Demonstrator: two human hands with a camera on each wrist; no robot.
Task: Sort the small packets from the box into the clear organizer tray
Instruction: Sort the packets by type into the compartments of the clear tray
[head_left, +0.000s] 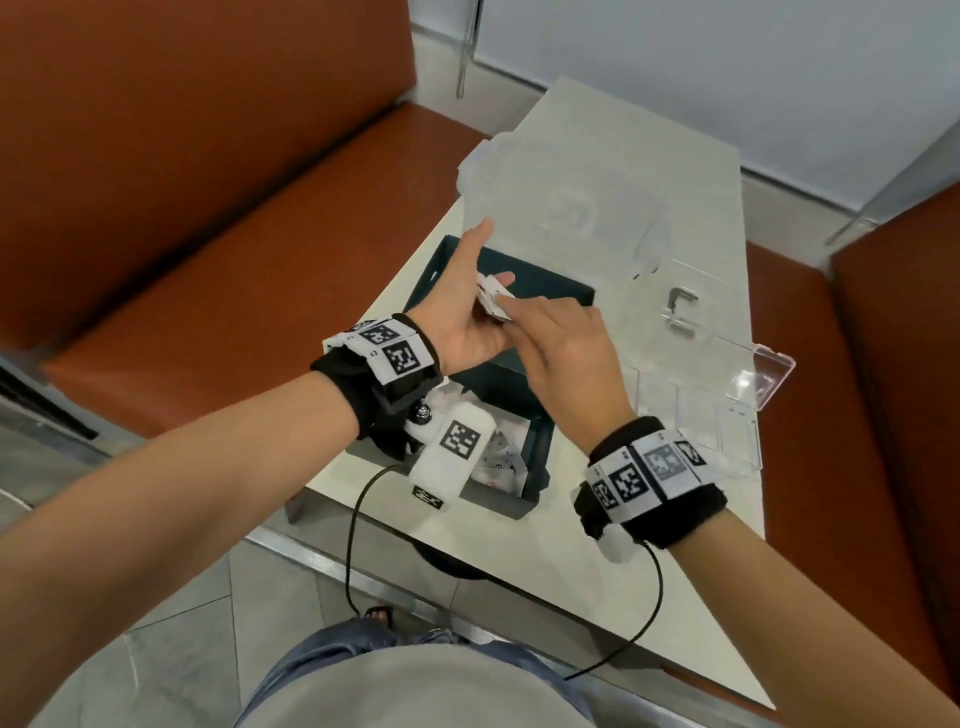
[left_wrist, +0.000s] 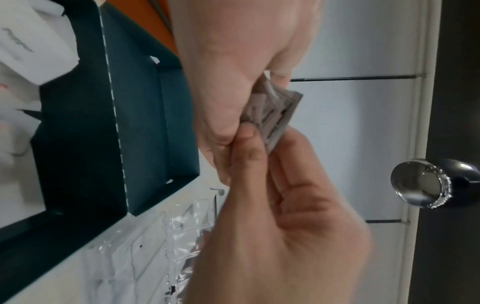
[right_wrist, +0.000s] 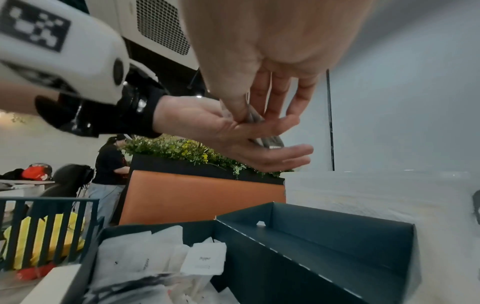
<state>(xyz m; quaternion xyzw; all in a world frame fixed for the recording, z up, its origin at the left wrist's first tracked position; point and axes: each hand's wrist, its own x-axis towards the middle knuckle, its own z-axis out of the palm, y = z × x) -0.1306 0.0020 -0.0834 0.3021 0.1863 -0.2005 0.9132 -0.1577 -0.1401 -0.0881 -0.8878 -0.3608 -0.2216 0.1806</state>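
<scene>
The white table carries a dark teal cardboard box with its hinged lid folded open flat, and to the box's right a clear organizer tray with its transparent lid raised toward the far edge. An orange bench seat runs along the table's left side. Loose white packets lie heaped in the box's near compartment. Both forearms extend forward over the box, each wrist wrapped in a black band with printed marker tags. The left hand is held palm up above the box, thumb raised and fingers extended, cradling a small stack of white packets against its fingers. The right hand is turned palm down beside it, its thumb and forefinger closed together on the near edge of that stack, the remaining fingers loosely spread. The stack is clear of both the box and the tray.
</scene>
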